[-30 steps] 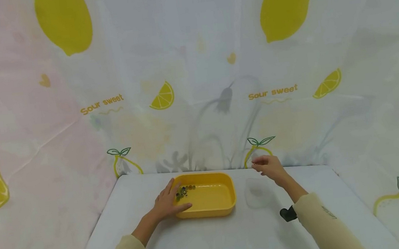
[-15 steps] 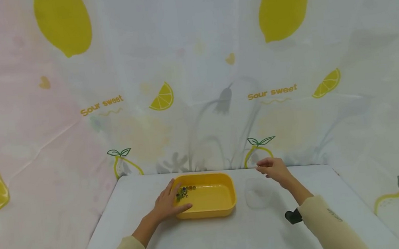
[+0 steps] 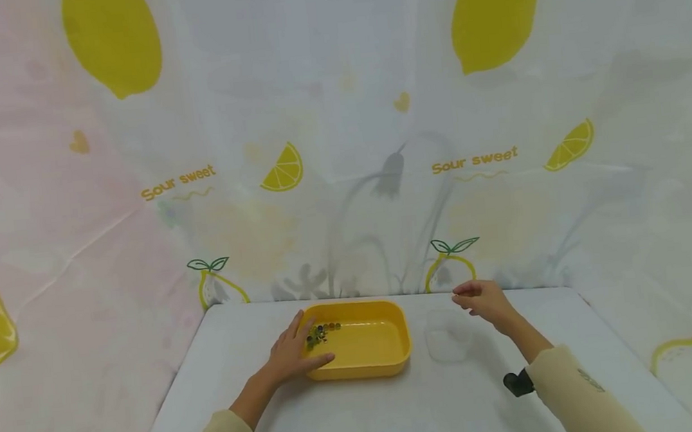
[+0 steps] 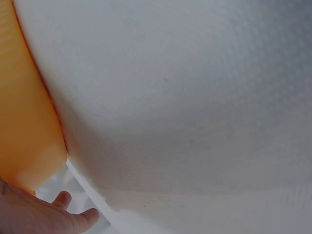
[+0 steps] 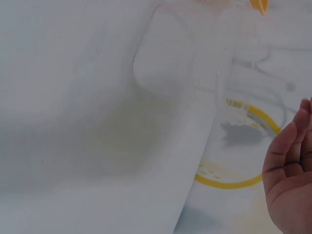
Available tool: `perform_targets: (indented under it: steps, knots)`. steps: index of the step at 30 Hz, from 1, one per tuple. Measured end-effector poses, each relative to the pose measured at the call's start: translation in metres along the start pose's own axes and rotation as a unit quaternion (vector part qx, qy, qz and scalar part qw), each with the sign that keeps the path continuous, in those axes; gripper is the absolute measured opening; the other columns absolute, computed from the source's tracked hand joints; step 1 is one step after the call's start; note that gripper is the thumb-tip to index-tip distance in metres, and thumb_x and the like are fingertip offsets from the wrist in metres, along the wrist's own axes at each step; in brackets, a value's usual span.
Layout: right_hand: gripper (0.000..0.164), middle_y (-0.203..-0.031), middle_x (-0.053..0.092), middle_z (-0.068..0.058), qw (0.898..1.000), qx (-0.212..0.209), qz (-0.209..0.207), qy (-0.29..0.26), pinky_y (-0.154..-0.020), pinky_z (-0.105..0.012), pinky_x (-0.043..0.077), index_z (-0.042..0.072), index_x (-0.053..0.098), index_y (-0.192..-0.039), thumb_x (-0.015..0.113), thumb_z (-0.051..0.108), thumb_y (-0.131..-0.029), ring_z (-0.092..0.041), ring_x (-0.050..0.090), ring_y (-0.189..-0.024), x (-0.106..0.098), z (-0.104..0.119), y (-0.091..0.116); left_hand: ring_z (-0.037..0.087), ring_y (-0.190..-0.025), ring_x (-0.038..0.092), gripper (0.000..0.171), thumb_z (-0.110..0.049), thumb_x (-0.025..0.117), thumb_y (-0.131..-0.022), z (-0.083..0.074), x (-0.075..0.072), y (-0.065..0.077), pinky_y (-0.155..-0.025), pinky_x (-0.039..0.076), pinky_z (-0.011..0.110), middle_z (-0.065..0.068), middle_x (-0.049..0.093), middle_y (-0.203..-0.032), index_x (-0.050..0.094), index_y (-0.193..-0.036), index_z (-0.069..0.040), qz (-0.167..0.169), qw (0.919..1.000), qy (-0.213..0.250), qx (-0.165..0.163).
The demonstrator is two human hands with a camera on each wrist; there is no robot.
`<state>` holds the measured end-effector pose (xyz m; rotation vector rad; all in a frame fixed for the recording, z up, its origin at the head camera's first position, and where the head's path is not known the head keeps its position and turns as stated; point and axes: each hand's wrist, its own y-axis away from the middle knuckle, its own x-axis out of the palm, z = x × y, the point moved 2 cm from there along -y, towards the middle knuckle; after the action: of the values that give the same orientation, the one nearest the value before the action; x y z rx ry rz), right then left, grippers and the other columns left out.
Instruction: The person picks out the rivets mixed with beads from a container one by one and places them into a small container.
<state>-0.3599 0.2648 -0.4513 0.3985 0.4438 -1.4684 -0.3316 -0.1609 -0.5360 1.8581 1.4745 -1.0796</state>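
A yellow rectangular tub (image 3: 373,371) stands on the white table. Several small coloured balls that look like glass marbles (image 3: 316,335) are grouped at its left end. My left hand (image 3: 290,353) rests at that end, fingers spread along the side and thumb over the front rim. Its fingertips show beside the tub wall in the left wrist view. To the tub's right is a clear plastic container (image 3: 441,356). My right hand (image 3: 484,301) hovers above and right of this container, fingers bent toward the thumb. I cannot tell whether something small is between its fingertips.
A white cloth wall (image 3: 347,223) printed with lemons rises directly behind the table's back edge. Similar sheets hang at both sides. The white tabletop (image 3: 366,423) extends in front of the tub. Each wrist bears a dark camera mount (image 3: 518,383).
My right hand has drifted right and slightly down, away from the tub. The left hand, tub, marbles and clear container stay where they were.
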Motion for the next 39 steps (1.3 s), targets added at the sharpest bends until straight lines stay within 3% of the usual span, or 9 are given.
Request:
perform_targets:
  steps: [8, 23, 29, 33, 39]
  knots:
    - [0.032, -0.100, 0.073, -0.011, 1.000, -0.001, 0.001, -0.002, -0.073, -0.030, 0.054, -0.007, 0.066, -0.115, 0.068, 0.017, -0.093, -0.032, 0.066, -0.095, 0.001, 0.001, -0.004, 0.053, -0.142, 0.027, 0.097, -0.063, 0.070, -0.081, 0.001, -0.009, -0.004, -0.109, 0.024, 0.072, 0.017, 0.011, -0.166, 0.030, -0.156, -0.015, -0.015, 0.9998, -0.009, 0.000]
    - [0.025, -0.092, 0.073, -0.008, 1.000, -0.009, -0.007, -0.006, -0.067, -0.030, 0.052, -0.005, 0.070, -0.107, 0.070, 0.015, -0.091, -0.016, 0.062, -0.079, 0.003, 0.002, -0.010, 0.055, -0.140, 0.029, 0.098, -0.064, 0.069, -0.080, 0.001, -0.021, -0.014, -0.107, 0.024, 0.073, 0.019, 0.012, -0.165, 0.031, -0.156, -0.014, -0.036, 0.9992, -0.004, 0.015]
    - [0.025, -0.092, 0.073, -0.011, 1.000, 0.002, 0.007, -0.006, -0.067, -0.030, 0.051, -0.005, 0.070, -0.106, 0.071, 0.014, -0.091, -0.016, 0.061, -0.079, 0.011, -0.007, -0.004, 0.053, -0.142, 0.027, 0.097, -0.064, 0.070, -0.080, 0.003, -0.013, -0.008, -0.109, 0.023, 0.071, 0.016, 0.010, -0.166, 0.032, -0.156, -0.016, -0.023, 0.9997, 0.004, -0.004]
    - [0.024, -0.090, 0.072, -0.012, 1.000, -0.001, -0.001, -0.007, -0.065, -0.031, 0.050, -0.005, 0.070, -0.105, 0.071, 0.015, -0.090, -0.016, 0.061, -0.078, 0.015, -0.014, 0.002, 0.054, -0.139, 0.032, 0.095, -0.060, 0.072, -0.080, 0.003, -0.006, -0.005, -0.106, 0.026, 0.073, 0.018, 0.015, -0.164, 0.036, -0.154, -0.015, -0.043, 0.9990, 0.012, 0.010]
    - [0.021, -0.085, 0.071, -0.004, 0.999, 0.032, -0.005, -0.006, -0.062, -0.032, 0.048, -0.005, 0.070, -0.103, 0.071, 0.011, -0.089, -0.016, 0.061, -0.076, 0.023, -0.027, 0.015, 0.057, -0.136, 0.034, 0.096, -0.063, 0.070, -0.080, 0.002, 0.004, 0.005, -0.103, 0.029, 0.075, 0.021, 0.016, -0.164, 0.034, -0.154, -0.014, -0.020, 0.9995, 0.011, 0.020]
